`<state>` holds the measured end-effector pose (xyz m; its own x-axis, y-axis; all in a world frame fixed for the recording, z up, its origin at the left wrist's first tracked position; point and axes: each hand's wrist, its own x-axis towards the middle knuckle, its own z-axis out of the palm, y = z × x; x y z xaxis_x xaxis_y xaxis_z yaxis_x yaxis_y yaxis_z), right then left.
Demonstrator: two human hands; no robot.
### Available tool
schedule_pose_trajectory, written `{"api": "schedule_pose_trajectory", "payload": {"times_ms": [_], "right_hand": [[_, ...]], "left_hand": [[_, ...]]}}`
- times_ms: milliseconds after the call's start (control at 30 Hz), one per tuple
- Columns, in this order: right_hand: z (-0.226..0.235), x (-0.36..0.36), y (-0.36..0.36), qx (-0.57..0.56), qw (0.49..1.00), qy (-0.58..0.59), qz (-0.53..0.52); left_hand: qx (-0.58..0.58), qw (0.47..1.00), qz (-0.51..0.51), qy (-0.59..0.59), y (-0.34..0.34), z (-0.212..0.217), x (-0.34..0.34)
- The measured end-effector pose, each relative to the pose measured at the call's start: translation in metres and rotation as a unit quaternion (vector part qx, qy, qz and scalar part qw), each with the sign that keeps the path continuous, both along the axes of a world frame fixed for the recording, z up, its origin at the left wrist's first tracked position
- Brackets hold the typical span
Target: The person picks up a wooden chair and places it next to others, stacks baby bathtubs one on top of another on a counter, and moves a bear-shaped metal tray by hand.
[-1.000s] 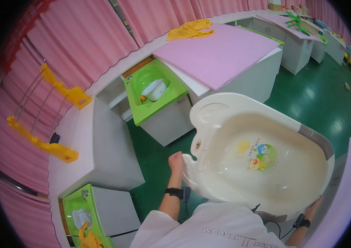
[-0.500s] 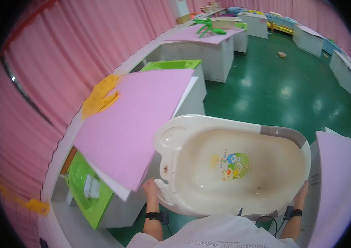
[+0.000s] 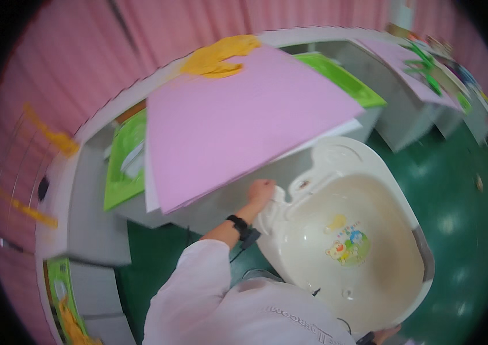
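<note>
A cream baby bathtub with a cartoon bear print inside and grey grip strips on its rim is in front of me, to the right. My left hand is closed at the rim of its shaped end, fingers partly hidden by the edge. At the bottom of the view, only part of my right hand shows, against the tub's near right rim. Just beyond my left hand lies a pink board on top of a grey cabinet.
A yellow cloth lies on the board's far edge. Green basins sit in the counters. Another counter with a green plastic stool stands at the far right. Pink curtains line the wall; yellow cloths hang on a rack at left.
My view has swung left, so the pink-topped cabinet now lies straight ahead. The tub has turned in the picture and shifted lower right; both hands stay at its rim.
</note>
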<state>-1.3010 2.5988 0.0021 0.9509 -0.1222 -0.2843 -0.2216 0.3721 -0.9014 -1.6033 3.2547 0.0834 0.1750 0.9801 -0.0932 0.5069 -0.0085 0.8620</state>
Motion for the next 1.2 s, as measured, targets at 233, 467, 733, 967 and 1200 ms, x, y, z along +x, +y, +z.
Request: {"api": "schedule_pose_trajectory", "payload": {"times_ms": [233, 467, 733, 967, 1200], "right_hand": [[0.047, -0.043, 0.148, -0.108, 0.989, 0.018, 0.096], [0.045, -0.062, 0.254, -0.123, 0.976, 0.011, 0.180], [0.066, -0.144, 0.296, -0.132, 0.969, -0.030, 0.207], [0.059, -0.258, 0.279, -0.138, 0.965, -0.044, 0.217], [0.059, -0.358, 0.256, -0.148, 0.962, -0.058, 0.220]], "left_hand": [[0.001, 0.997, 0.051, 0.058, 0.011, -0.001, -0.098], [-0.060, 0.996, 0.014, 0.069, 0.014, -0.006, -0.098], [-0.051, 0.998, 0.029, -0.010, 0.020, -0.033, -0.204], [-0.069, 0.996, 0.040, 0.032, -0.001, -0.042, -0.325], [-0.072, 0.997, 0.019, 0.030, -0.038, -0.055, -0.456]]}}
